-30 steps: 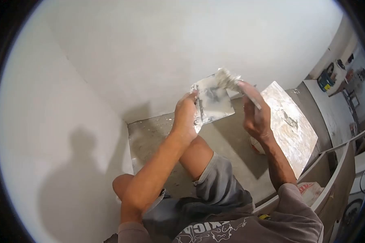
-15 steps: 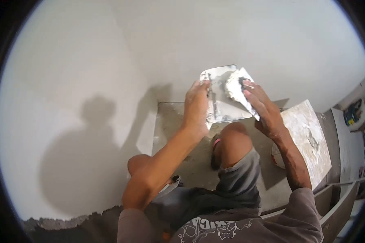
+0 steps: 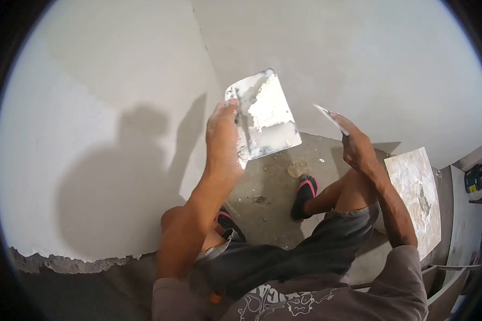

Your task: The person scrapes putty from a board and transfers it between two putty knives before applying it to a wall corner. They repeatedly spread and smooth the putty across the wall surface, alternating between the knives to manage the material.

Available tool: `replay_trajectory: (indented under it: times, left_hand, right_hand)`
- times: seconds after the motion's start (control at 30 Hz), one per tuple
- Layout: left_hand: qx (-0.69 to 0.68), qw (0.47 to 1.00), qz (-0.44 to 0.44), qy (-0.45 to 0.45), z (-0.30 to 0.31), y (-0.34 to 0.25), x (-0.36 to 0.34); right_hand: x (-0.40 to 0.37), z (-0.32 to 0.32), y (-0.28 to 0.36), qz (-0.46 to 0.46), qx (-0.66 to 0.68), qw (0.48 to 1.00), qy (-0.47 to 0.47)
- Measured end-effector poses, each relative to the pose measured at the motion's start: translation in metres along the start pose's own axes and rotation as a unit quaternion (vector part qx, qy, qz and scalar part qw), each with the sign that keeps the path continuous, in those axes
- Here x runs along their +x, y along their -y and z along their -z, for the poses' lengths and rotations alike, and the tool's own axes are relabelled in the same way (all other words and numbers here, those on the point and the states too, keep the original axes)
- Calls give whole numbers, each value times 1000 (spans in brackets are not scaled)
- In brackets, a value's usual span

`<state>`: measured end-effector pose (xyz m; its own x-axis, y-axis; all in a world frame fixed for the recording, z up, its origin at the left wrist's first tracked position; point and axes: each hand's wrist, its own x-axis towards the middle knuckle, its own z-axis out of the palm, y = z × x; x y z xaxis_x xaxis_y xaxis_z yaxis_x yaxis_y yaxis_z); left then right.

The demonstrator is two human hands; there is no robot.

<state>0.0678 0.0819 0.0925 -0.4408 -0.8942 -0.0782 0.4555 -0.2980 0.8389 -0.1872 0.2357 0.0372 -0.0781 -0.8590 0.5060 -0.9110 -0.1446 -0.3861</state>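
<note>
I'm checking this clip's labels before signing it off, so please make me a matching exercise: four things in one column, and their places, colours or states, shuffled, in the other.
Things
1. Broad plate
2. Thin blade
3. Mottled board
4. Right shoe

Places, colours, states
A. Black with pink trim
B. In the right hand, apart from the other tool
C. In the left hand, carrying white paste
D. Whitish with brownish patches, held by neither hand

Right pairs: 1-C, 2-B, 3-D, 4-A
</note>
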Motion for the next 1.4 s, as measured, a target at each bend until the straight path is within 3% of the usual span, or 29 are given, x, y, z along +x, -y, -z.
replay_trajectory:
  times: [0.07,0.1,0.17,0.23,0.33,0.43,0.57,0.6,0.63,0.7,0.8,0.9,1.1,1.27,1.4]
  left_hand:
    - [16,1000,-15,-12,16,-6,-5]
    - [26,999,-17,-15,22,-6,-7]
    - [13,1000,17,-10,32,-1,-9]
    - [-13,999,38,-18,34,9,-14]
    - [-28,998,44,-35,48,21,-19]
    - [-17,998,47,-41,61,28,-21]
    - [-2,996,63,-60,66,21,-29]
    - [2,996,64,-59,67,20,-29]
    - [18,996,54,-65,69,22,-27]
    - [48,995,33,-76,70,28,-25]
    - [67,984,21,-163,57,27,-36]
    - [71,992,12,-100,50,23,-47]
    - [138,985,-26,-96,77,34,-49]
    - [204,970,9,-128,111,40,-60]
    - [271,948,30,-167,126,36,-53]
  right_hand:
    - [3,2,11,-180,146,973,-24]
    - [8,5,24,-207,240,947,-45]
    - [17,9,50,-251,422,865,-106]
    - [23,7,58,-204,598,762,-144]
    - [27,2,61,-256,641,714,-116]
    - [21,8,67,-266,636,722,-64]
    - [15,17,92,-181,378,907,-34]
    - [20,14,85,9,257,966,-26]
    - [24,14,84,94,215,972,5]
    - [31,18,91,260,126,955,66]
    - [31,15,110,289,40,949,122]
    - [27,4,116,314,-19,939,139]
    - [22,-26,117,356,-83,914,175]
    - [31,-44,125,369,-40,882,290]
    - [60,-54,109,357,74,868,336]
